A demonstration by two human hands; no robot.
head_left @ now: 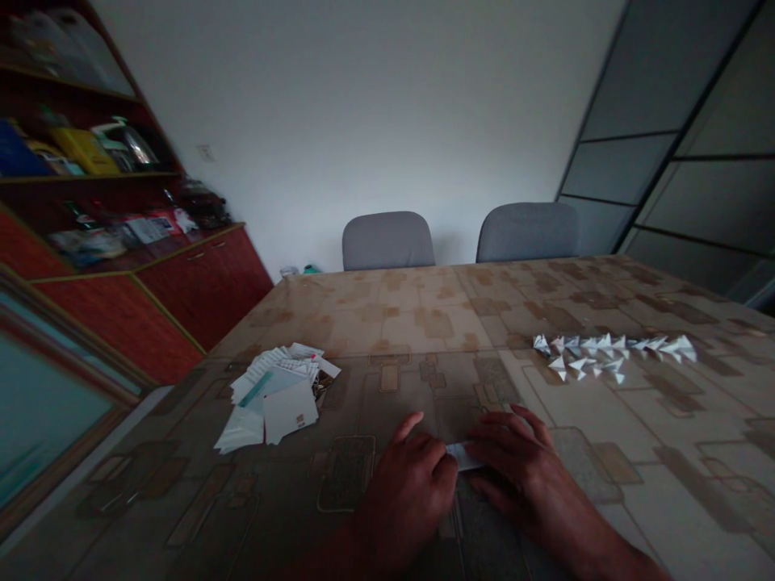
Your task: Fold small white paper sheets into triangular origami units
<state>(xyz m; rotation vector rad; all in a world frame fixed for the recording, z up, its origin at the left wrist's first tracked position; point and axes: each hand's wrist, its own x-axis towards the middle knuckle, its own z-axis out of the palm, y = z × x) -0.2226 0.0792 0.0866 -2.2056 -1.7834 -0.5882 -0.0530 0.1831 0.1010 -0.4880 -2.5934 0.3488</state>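
Note:
Close to the table's near side, a small folded white piece of paper shows between my two hands. My left hand is closed on its left end, the index finger curled and another finger sticking up. Over the right end lies my right hand, its fingers bent and pressed onto the paper. Part of the paper is hidden under the fingers. To the left is a loose pile of white paper sheets, some printed. At the right, folded paper pieces stand in two rows.
A patterned cloth covers the table. Two grey chairs stand at its far edge, before a white wall. On the left is a red-brown cabinet with a kettle and other goods on its shelves.

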